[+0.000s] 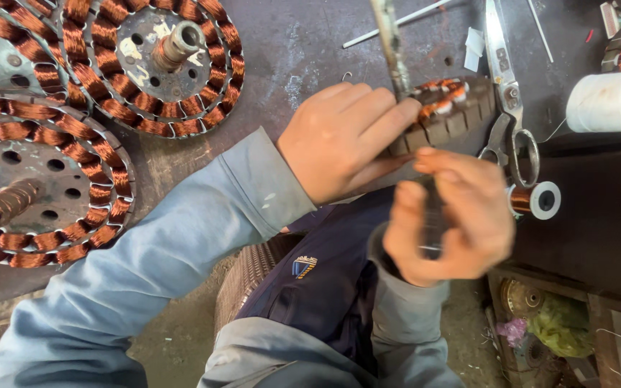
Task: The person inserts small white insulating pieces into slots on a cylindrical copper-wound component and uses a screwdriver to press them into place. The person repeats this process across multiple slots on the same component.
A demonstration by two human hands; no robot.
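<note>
My left hand [339,136] grips a round motor stator [461,115] on a metal shaft [389,43], fingers pressed on its slotted rim where copper coils show. My right hand [454,223] is just below it, blurred, with fingers curled around something thin that I cannot make out. A small spool of copper wire [537,200] lies right beside the right hand. Large scissors [508,100] rest on the bench just right of the stator.
Three wound stators with copper coils [152,65] [37,187] [1,50] lie on the dark bench at the left. A white thread roll [609,100] sits at the right. A box with parts and a green rag [558,323] is below right.
</note>
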